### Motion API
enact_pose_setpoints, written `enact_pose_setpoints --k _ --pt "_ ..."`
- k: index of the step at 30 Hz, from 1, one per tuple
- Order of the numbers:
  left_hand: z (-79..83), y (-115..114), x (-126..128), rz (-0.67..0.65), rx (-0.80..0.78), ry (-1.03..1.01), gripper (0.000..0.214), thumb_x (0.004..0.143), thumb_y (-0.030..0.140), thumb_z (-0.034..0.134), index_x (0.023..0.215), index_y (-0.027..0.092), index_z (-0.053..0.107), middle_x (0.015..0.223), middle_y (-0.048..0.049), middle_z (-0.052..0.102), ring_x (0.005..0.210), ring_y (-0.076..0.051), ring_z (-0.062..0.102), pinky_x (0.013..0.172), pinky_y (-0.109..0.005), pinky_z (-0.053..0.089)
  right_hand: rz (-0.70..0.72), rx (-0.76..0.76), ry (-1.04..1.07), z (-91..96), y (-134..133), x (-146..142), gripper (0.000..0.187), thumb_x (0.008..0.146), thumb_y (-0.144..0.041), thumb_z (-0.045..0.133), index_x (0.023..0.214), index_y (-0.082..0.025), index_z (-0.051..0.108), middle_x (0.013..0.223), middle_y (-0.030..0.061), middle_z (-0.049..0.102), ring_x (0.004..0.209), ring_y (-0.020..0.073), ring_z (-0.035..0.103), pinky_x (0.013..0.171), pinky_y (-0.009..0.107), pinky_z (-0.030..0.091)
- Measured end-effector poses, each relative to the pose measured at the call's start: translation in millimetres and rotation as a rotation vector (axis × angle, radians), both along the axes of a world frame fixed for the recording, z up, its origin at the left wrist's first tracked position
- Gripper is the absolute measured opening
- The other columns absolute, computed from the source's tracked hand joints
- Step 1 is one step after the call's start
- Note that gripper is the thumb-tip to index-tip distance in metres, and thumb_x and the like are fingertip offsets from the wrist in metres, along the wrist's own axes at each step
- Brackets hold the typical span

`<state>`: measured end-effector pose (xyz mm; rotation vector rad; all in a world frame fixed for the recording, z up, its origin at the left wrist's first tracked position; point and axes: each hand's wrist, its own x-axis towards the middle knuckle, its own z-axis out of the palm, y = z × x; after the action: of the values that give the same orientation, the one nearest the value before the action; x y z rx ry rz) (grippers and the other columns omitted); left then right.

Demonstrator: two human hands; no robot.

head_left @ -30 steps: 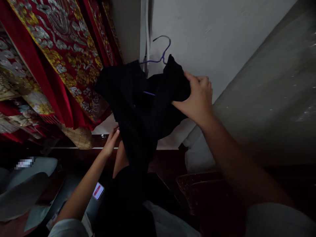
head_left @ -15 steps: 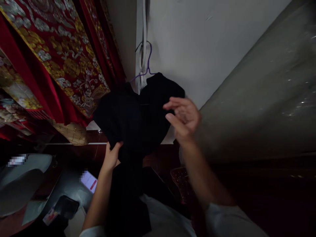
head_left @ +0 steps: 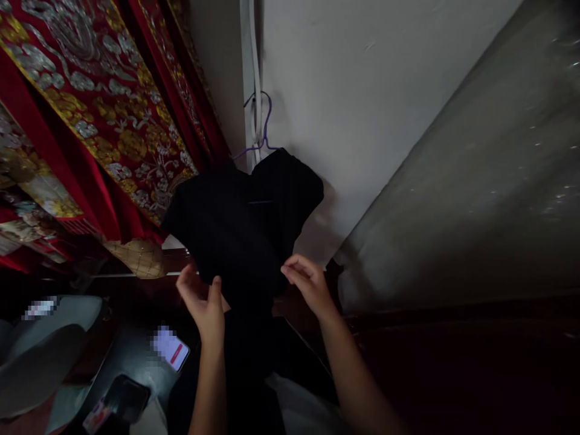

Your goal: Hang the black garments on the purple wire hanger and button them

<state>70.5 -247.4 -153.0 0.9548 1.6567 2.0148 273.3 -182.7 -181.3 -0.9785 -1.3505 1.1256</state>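
Observation:
A black short-sleeved garment (head_left: 231, 223) hangs from a purple hanger (head_left: 265, 133) in front of the white wall. My right hand (head_left: 308, 284) is at its lower right edge, with thumb and forefinger pinched together on the cloth. At the lower left edge is my left hand (head_left: 203, 305), its thumb and fingers apart. The thumb lies close to the cloth; whether it touches is hard to tell in the dim light.
Red embroidered drapery (head_left: 131, 121) hangs at the left. Below it, a lit phone (head_left: 174, 350) and a dark case-like object (head_left: 127, 399) lie on a dark surface. White cords (head_left: 255, 60) run down the wall. A greyish plastic-like sheet (head_left: 453, 211) covers the right side.
My right hand has come down and left from the garment's shoulder to its lower edge, closing its fingers there. My left hand has let go of the cloth and spread its fingers.

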Motion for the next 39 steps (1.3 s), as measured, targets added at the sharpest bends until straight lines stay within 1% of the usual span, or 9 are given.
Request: enact_pose_setpoints --k 2,3,7,9,16,21,26,34,39 --pt "1.5 -2.3 9.2 0.085 0.096 0.122 0.053 0.084 0.03 0.077 0.13 0.032 0.051 0.14 -0.0063 0.052 0.131 -0.024 0.054 0.109 -0.036 0.046 0.043 0.01 -0.023 7.0 -6.7 2.5 0.029 0.087 -0.044 0.07 0.072 -0.022 0.059 0.061 -0.0024 0.05 0.057 0.0142 0.047 0.056 0.028 0.034" --pt "1.3 -3.3 14.9 0.027 0.093 0.167 0.044 0.087 0.029 0.074 0.126 0.031 0.054 0.134 -0.0064 0.055 0.126 -0.024 0.056 0.108 -0.037 0.046 0.072 0.016 -0.034 9.2 -11.1 1.2 0.027 0.088 -0.043 0.07 0.074 -0.023 0.061 0.062 -0.002 0.052 0.059 0.0147 0.049 0.057 0.029 0.035" --pt "-0.8 -3.8 39.7 -0.554 -0.111 0.304 0.025 0.089 0.022 0.067 0.113 0.028 0.062 0.111 -0.0065 0.067 0.108 -0.026 0.064 0.098 -0.039 0.05 0.176 0.068 -0.072 12.7 -29.8 -9.4 0.015 0.091 -0.038 0.07 0.098 -0.025 0.069 0.067 -0.0022 0.058 0.062 0.016 0.055 0.062 0.03 0.043" --pt "-1.5 -3.1 50.2 -0.65 -0.142 0.319 0.025 0.091 0.02 0.063 0.114 0.027 0.06 0.109 -0.0064 0.068 0.106 -0.025 0.065 0.095 -0.038 0.051 0.165 0.108 -0.065 13.7 -34.8 -11.1 0.017 0.09 -0.035 0.07 0.104 -0.026 0.07 0.067 -0.0027 0.057 0.061 0.0155 0.055 0.061 0.03 0.044" --pt "-7.2 -6.7 70.4 -0.612 -0.034 0.317 0.014 0.098 0.023 0.058 0.11 0.025 0.064 0.105 -0.0051 0.069 0.101 -0.022 0.066 0.092 -0.034 0.051 0.032 0.193 -0.018 16.6 -36.1 0.9 0.011 0.089 -0.029 0.073 0.099 -0.025 0.073 0.068 -0.0028 0.058 0.061 0.0124 0.054 0.059 0.026 0.045" --pt "-9.8 -9.9 71.1 -0.546 0.033 0.368 0.01 0.099 0.02 0.057 0.107 0.02 0.064 0.099 -0.004 0.067 0.093 -0.017 0.064 0.086 -0.028 0.05 -0.06 0.209 0.039 12.0 -38.9 -6.5 0.031 0.09 -0.025 0.072 0.12 -0.025 0.063 0.065 -0.0065 0.055 0.056 0.0102 0.051 0.055 0.022 0.042" --pt "-7.0 -7.9 67.9 -0.504 0.025 0.361 0.011 0.1 0.02 0.058 0.108 0.019 0.065 0.098 -0.0044 0.067 0.093 -0.016 0.065 0.084 -0.026 0.051 -0.093 0.242 -0.042 7.0 -34.2 -11.0 0.015 0.089 -0.028 0.074 0.097 -0.022 0.063 0.068 -0.004 0.061 0.059 0.0108 0.057 0.056 0.022 0.045" --pt "-13.4 -6.2 66.0 -0.529 0.026 0.375 0.017 0.099 0.019 0.059 0.114 0.019 0.067 0.101 -0.0058 0.068 0.095 -0.017 0.066 0.087 -0.029 0.052 -0.097 0.194 -0.061 -10.0 -29.7 -14.7 0.014 0.101 -0.034 0.055 0.099 -0.022 0.06 0.063 -0.0044 0.056 0.056 0.0111 0.057 0.057 0.023 0.047" --pt "-8.7 -6.4 64.2 -0.622 0.015 0.419 0.017 0.099 0.018 0.057 0.114 0.019 0.064 0.099 -0.0055 0.066 0.092 -0.017 0.064 0.082 -0.027 0.052 -0.195 0.303 -0.134 -10.3 -21.1 -12.0 0.011 0.104 -0.031 0.049 0.101 -0.023 0.056 0.065 -0.0044 0.056 0.053 0.0108 0.057 0.053 0.022 0.044"
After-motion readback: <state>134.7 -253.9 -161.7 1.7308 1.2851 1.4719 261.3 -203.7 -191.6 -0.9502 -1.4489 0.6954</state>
